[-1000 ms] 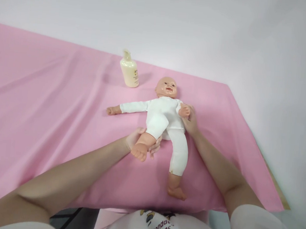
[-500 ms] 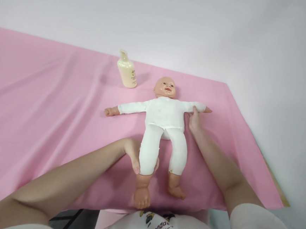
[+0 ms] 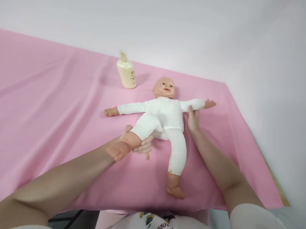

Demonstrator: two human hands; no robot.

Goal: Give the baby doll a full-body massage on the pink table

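A baby doll (image 3: 169, 112) with a white cloth body lies on its back, head away from me, on a pink sheet. My left hand (image 3: 144, 145) is wrapped from beneath around the doll's leg on the left, which is raised and bent outward; its bare foot hangs over my wrist. Part of that hand is hidden behind the leg. My right hand (image 3: 193, 119) grips the doll's arm on the right, thumb on top of the white sleeve, other fingers mostly hidden underneath. The other leg lies straight toward me, and the other arm stretches out to the left.
A cream pump bottle (image 3: 127, 73) stands on the pink sheet (image 3: 50, 103), left of the doll's head. The table's near edge is close to my body, and its right edge slopes down beyond my right forearm. A white surface lies behind the table.
My left hand has lifted the doll's leg up and outward to the left, bending it at the hip. My right hand has raised the doll's arm slightly.
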